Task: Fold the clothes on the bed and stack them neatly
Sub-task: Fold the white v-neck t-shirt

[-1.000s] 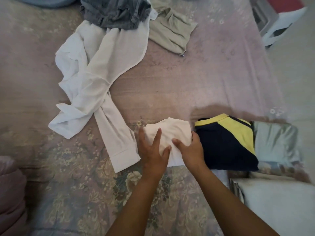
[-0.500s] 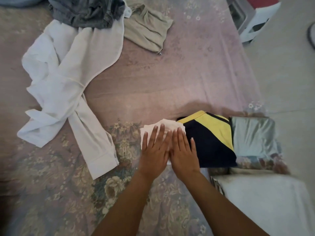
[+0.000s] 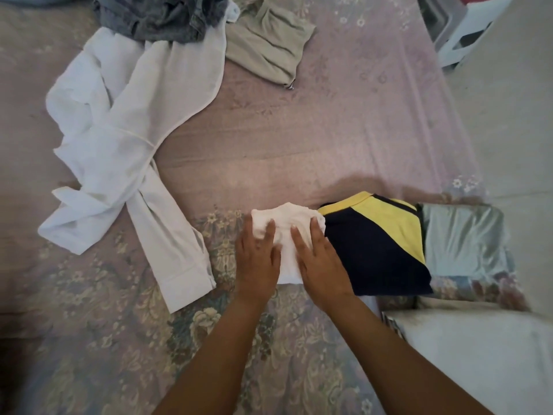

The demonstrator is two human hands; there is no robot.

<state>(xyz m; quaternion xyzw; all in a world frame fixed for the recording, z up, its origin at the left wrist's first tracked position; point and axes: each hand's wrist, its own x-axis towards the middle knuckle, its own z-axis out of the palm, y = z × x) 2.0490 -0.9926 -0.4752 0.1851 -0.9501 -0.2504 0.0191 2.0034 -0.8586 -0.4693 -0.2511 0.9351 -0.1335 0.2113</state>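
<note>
Floral bedding covers the bed (image 3: pixel 329 130). At its near edge, the left hand (image 3: pixel 257 262) and right hand (image 3: pixel 320 262) lie flat with straight fingers on a small folded white garment (image 3: pixel 287 226), touching a folded navy-and-yellow shirt (image 3: pixel 374 250). An unfolded white shirt (image 3: pixel 125 136) sprawls toward the left edge; grey clothing (image 3: pixel 155 19) and a beige garment (image 3: pixel 269 46) lie at the far edge.

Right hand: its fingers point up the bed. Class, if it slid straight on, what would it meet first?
Past the small white garment under the right hand, only bare bedsheet lies ahead; the beige garment comes much farther on, probably.
</note>
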